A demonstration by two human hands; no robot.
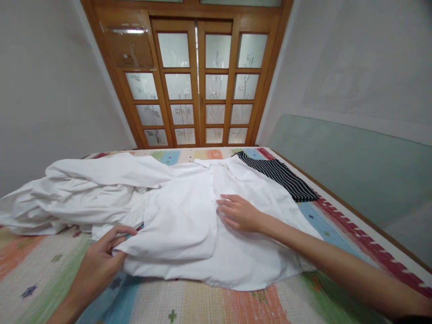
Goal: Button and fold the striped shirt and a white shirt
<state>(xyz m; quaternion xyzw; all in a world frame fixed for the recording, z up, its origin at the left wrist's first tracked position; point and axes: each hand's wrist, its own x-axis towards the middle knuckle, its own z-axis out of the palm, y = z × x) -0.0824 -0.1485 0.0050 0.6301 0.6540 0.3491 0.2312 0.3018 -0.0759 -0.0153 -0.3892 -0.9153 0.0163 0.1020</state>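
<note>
White shirt laid out on patterned cloth, edge pinched by L hand, front touched by R hand w/ fingers spread, white fabric bunched at L, striped garment at far R

free room over the near bedspread, white shirt and cloth heap just beyond

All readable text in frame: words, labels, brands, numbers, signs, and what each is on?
No readable text.
Shirt: no label or brand visible.
Striped cloth: stripes only.
Sheet: patterns, no lettering.
Door panes: plant drawings.
Brown panel: small marks, too blurred to read.
</note>
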